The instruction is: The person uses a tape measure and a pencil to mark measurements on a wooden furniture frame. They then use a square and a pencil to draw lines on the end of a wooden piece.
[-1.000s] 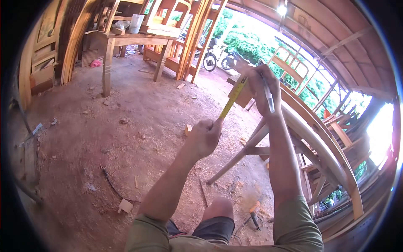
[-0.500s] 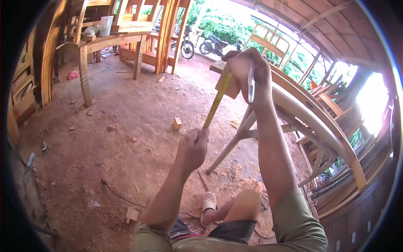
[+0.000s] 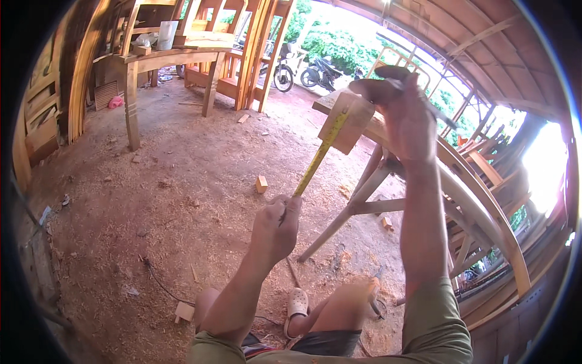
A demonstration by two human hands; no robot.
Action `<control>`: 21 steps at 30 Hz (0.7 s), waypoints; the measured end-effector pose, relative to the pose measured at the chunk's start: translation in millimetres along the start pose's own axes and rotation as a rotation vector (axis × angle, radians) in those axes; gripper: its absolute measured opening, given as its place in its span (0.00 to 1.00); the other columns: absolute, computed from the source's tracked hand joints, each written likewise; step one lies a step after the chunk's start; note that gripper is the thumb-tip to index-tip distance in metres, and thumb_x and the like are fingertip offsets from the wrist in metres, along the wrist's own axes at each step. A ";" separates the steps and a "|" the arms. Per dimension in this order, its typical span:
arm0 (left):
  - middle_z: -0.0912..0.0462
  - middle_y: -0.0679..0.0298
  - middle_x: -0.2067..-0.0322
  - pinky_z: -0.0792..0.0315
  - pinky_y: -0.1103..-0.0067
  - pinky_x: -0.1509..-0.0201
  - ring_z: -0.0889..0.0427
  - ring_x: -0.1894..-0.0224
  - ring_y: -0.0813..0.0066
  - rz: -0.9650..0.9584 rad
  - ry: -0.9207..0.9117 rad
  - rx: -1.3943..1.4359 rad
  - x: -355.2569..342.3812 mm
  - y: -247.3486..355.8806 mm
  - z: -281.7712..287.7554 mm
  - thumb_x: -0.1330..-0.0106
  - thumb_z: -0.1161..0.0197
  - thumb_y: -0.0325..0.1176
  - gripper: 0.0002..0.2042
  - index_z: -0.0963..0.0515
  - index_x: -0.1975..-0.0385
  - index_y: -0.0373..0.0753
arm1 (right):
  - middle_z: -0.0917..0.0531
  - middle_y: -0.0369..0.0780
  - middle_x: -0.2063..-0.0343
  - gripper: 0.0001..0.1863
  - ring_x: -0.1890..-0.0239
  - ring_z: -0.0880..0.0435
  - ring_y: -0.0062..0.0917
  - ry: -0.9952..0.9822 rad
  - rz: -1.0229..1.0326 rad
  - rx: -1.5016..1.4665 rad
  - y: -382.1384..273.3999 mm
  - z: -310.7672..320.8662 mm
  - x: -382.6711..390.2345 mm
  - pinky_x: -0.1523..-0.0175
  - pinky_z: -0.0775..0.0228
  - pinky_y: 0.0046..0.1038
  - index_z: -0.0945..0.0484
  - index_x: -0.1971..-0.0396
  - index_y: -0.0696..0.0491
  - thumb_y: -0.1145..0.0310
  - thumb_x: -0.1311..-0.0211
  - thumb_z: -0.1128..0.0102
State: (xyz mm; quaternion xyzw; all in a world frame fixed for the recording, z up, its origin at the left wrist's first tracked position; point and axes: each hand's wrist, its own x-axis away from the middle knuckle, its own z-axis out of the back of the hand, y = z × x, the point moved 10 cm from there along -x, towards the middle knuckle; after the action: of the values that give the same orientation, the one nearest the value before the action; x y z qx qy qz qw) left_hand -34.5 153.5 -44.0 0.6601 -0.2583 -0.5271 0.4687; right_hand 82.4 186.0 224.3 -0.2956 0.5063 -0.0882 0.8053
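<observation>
My left hand [image 3: 277,227] is closed around the near end of a yellow tape measure [image 3: 316,159]. Its blade slants up and away to a wooden board [image 3: 351,128], and its far end lies against the board's face. At the board's upper right is my right hand [image 3: 407,118], raised with fingers smeared by motion. A slim pen [image 3: 444,116] sticks out from the right side of that hand. Behind the board runs a long curved-looking wooden beam [image 3: 479,195] on splayed legs [image 3: 345,215].
Shavings cover the dirt floor [image 3: 151,206], with small wood blocks [image 3: 261,184] and a dark cord [image 3: 163,285] lying on it. A wooden table [image 3: 173,56] stands far left beside upright frames [image 3: 254,60]. Motorbikes [image 3: 321,74] are parked beyond. Stacked timber [image 3: 515,261] lies at the right.
My right hand has moved right, off the tape's far end, uncovering more of the board. The pen has swung to that hand's right side. My left hand still grips the tape.
</observation>
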 end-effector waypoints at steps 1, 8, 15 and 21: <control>0.29 0.64 0.83 0.38 0.74 0.78 0.30 0.82 0.75 0.036 -0.006 -0.009 1.4 -0.9 2.8 0.22 0.51 0.41 0.20 0.27 0.77 0.35 | 0.14 0.45 0.63 0.33 0.52 0.16 0.32 -0.042 -0.029 -0.055 -6.8 2.4 -1.4 0.43 0.28 0.37 0.28 0.44 0.62 0.45 0.22 0.65; 0.27 0.58 0.84 0.35 0.69 0.77 0.26 0.82 0.66 0.055 0.030 0.001 6.4 -1.5 3.8 0.23 0.50 0.42 0.22 0.25 0.76 0.32 | 0.17 0.41 0.60 0.29 0.54 0.19 0.25 -0.199 0.045 0.695 -57.3 -4.8 2.5 0.46 0.28 0.29 0.22 0.49 0.61 0.47 0.24 0.55; 0.26 0.57 0.84 0.34 0.68 0.76 0.24 0.81 0.65 -0.053 0.099 -0.010 8.3 0.1 0.1 0.24 0.49 0.41 0.21 0.25 0.77 0.33 | 0.16 0.40 0.65 0.18 0.59 0.17 0.25 -0.463 0.175 0.704 -69.5 -42.3 -3.3 0.51 0.25 0.30 0.17 0.57 0.59 0.58 0.31 0.44; 0.22 0.55 0.78 0.32 0.66 0.73 0.22 0.79 0.61 -0.010 0.090 -0.035 12.5 -11.0 3.3 0.24 0.49 0.40 0.21 0.25 0.78 0.31 | 0.18 0.36 0.70 0.09 0.64 0.19 0.20 -0.548 0.219 0.832 -79.8 -66.7 -8.3 0.56 0.26 0.27 0.18 0.64 0.57 0.70 0.44 0.38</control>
State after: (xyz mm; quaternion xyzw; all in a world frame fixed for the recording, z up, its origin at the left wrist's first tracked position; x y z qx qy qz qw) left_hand -35.4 146.6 -59.4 0.6763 -0.2241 -0.5036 0.4886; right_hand 33.2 99.2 254.9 0.0926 0.2266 -0.1165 0.9626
